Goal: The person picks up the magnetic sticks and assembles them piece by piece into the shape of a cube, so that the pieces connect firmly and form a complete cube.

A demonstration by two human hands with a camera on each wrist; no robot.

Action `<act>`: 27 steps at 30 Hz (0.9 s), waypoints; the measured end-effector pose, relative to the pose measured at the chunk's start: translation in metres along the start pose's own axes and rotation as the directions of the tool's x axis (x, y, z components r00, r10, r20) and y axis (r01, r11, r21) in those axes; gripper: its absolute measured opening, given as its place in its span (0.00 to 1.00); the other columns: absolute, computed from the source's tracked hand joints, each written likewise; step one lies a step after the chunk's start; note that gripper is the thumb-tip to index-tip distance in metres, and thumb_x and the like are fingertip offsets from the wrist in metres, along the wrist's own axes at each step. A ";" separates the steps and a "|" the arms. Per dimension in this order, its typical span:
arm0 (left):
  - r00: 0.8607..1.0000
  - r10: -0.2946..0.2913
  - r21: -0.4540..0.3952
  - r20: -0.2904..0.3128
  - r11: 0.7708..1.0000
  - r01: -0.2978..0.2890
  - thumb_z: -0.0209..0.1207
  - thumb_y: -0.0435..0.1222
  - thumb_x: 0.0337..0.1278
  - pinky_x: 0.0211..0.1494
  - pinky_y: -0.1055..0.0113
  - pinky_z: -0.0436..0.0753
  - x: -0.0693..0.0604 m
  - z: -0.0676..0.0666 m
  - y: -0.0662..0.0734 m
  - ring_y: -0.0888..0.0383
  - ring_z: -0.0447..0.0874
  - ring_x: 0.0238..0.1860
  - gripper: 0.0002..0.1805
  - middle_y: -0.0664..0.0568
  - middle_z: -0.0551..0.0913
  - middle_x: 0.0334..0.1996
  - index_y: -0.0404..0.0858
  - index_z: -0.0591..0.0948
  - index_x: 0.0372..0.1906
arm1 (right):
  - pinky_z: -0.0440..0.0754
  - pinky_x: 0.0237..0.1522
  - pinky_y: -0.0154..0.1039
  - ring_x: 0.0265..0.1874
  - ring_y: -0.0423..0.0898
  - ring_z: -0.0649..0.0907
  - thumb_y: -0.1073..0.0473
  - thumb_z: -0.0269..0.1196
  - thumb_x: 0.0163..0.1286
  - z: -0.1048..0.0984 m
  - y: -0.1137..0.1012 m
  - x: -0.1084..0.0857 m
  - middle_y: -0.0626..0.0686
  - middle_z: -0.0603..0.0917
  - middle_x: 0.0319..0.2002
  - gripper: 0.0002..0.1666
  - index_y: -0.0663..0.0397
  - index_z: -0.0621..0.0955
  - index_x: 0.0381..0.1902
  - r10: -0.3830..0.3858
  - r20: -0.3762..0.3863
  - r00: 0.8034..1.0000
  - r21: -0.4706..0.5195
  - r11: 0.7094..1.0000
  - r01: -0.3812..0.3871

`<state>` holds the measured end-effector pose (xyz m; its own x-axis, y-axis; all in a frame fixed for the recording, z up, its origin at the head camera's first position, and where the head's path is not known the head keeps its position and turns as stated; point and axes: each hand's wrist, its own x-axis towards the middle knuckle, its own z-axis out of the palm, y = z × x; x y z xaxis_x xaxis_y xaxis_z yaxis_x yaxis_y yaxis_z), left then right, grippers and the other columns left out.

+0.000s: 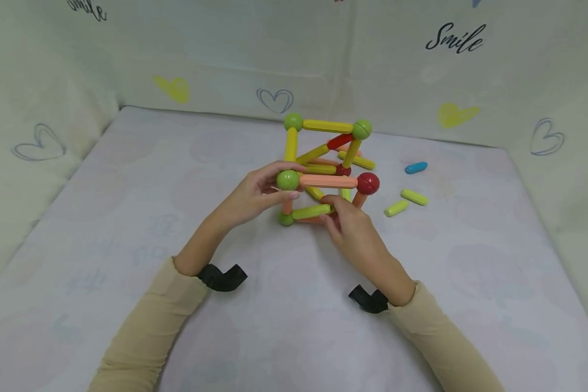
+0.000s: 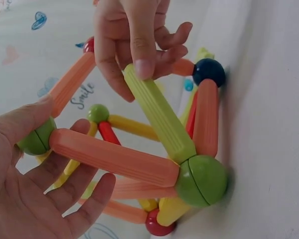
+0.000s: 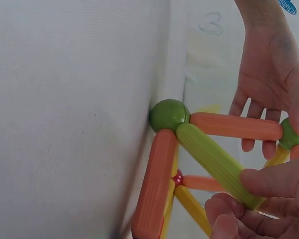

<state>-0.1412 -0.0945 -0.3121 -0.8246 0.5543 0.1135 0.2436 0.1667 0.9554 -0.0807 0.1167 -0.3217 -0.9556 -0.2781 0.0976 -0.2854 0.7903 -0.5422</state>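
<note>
A frame of ribbed magnetic sticks and balls (image 1: 328, 182) stands on the table, in orange, yellow, red and green. My left hand (image 1: 257, 197) holds its upper front left green ball (image 1: 288, 180), with the thumb on one side and fingers behind. Between thumb and fingers, my right hand (image 1: 356, 227) pinches the far end of a yellow-green stick (image 2: 157, 112). The stick's other end meets the lower green ball (image 3: 169, 116), which rests on the table. From that ball an orange stick (image 2: 114, 157) rises to the ball in my left hand. A dark blue ball (image 2: 209, 72) sits at another lower corner.
Right of the frame lie a blue stick (image 1: 416, 167) and two loose yellow-green sticks (image 1: 414, 197). A yellow stick (image 1: 360, 160) lies behind the frame. Printed cloth (image 1: 225, 49) rises along the table's back edge. Black straps (image 1: 222, 277) sit at both wrists.
</note>
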 end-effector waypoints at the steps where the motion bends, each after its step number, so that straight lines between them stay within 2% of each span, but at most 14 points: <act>1: 1.000 0.000 0.000 -0.002 1.000 0.000 0.59 0.32 0.58 0.47 0.65 0.77 0.000 0.000 0.000 0.56 0.76 0.45 0.23 0.49 0.75 0.54 0.40 0.72 0.60 | 0.83 0.39 0.40 0.35 0.47 0.80 0.61 0.62 0.64 -0.001 0.000 0.000 0.56 0.81 0.42 0.22 0.60 0.73 0.55 -0.003 -0.001 1.000 0.004 1.000 0.003; 6: 1.000 0.000 0.002 -0.008 1.000 0.000 0.59 0.32 0.58 0.48 0.65 0.77 -0.002 -0.001 -0.001 0.56 0.76 0.46 0.23 0.49 0.76 0.54 0.40 0.72 0.60 | 0.79 0.29 0.35 0.27 0.45 0.77 0.62 0.62 0.64 -0.013 -0.004 -0.005 0.53 0.80 0.32 0.25 0.55 0.71 0.59 -0.004 0.008 1.000 -0.033 0.999 0.004; 8: 1.000 -0.003 0.000 -0.009 1.000 0.003 0.59 0.32 0.58 0.48 0.64 0.77 -0.002 -0.001 -0.001 0.56 0.77 0.46 0.23 0.48 0.77 0.52 0.40 0.72 0.59 | 0.77 0.27 0.33 0.26 0.45 0.76 0.63 0.61 0.64 -0.022 -0.005 -0.008 0.53 0.80 0.30 0.27 0.53 0.71 0.61 0.002 0.027 1.000 -0.051 0.999 0.000; 13: 1.000 -0.004 0.012 -0.012 1.000 0.005 0.59 0.33 0.58 0.50 0.64 0.77 -0.002 -0.002 -0.001 0.57 0.76 0.46 0.23 0.48 0.78 0.50 0.40 0.72 0.59 | 0.82 0.34 0.39 0.33 0.45 0.79 0.62 0.59 0.66 -0.052 -0.006 -0.019 0.53 0.83 0.40 0.20 0.52 0.75 0.57 -0.012 0.089 0.996 -0.063 0.998 0.018; 16: 1.000 -0.003 0.022 -0.013 1.000 0.003 0.59 0.33 0.58 0.49 0.64 0.77 -0.001 -0.002 0.000 0.57 0.76 0.46 0.23 0.48 0.78 0.51 0.41 0.72 0.59 | 0.81 0.36 0.40 0.33 0.43 0.79 0.60 0.59 0.66 -0.071 0.001 -0.025 0.50 0.83 0.39 0.15 0.51 0.79 0.51 -0.037 0.099 0.994 -0.085 0.995 0.045; 20: 1.000 -0.001 0.029 -0.009 1.000 0.001 0.59 0.33 0.58 0.48 0.65 0.77 0.001 -0.002 0.001 0.56 0.76 0.45 0.23 0.48 0.78 0.50 0.40 0.72 0.59 | 0.77 0.34 0.37 0.33 0.43 0.76 0.60 0.59 0.67 -0.092 0.020 -0.027 0.48 0.83 0.37 0.13 0.49 0.81 0.48 -0.028 0.112 0.993 -0.099 0.994 0.040; 23: 1.000 -0.002 0.023 -0.009 1.000 0.002 0.59 0.32 0.58 0.49 0.65 0.77 0.000 -0.002 0.001 0.56 0.76 0.46 0.23 0.48 0.78 0.50 0.40 0.72 0.59 | 0.76 0.36 0.36 0.36 0.45 0.77 0.58 0.58 0.68 -0.100 0.043 -0.023 0.51 0.83 0.39 0.13 0.52 0.80 0.49 0.013 0.101 0.995 -0.080 0.997 -0.005; 25: 1.000 -0.008 0.015 -0.005 1.000 0.008 0.59 0.32 0.58 0.50 0.64 0.77 0.000 -0.002 0.001 0.56 0.76 0.46 0.23 0.47 0.79 0.50 0.40 0.72 0.60 | 0.75 0.38 0.38 0.40 0.49 0.77 0.55 0.56 0.69 -0.101 0.063 -0.017 0.55 0.82 0.42 0.16 0.55 0.78 0.51 0.068 0.076 0.995 -0.040 0.997 -0.065; 27: 1.000 -0.011 0.007 -0.003 1.000 0.011 0.59 0.32 0.58 0.52 0.64 0.76 0.000 -0.001 0.001 0.57 0.76 0.47 0.23 0.46 0.80 0.49 0.40 0.71 0.60 | 0.75 0.44 0.44 0.45 0.54 0.76 0.52 0.53 0.71 -0.098 0.088 -0.011 0.60 0.80 0.48 0.21 0.59 0.75 0.55 0.150 0.050 0.987 0.029 0.988 -0.152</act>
<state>-0.1413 -0.0955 -0.3110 -0.8291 0.5495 0.1036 0.2377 0.1786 0.9548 -0.1028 0.2426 -0.2881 -0.9826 -0.1835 -0.0270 -0.1350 0.8073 -0.5744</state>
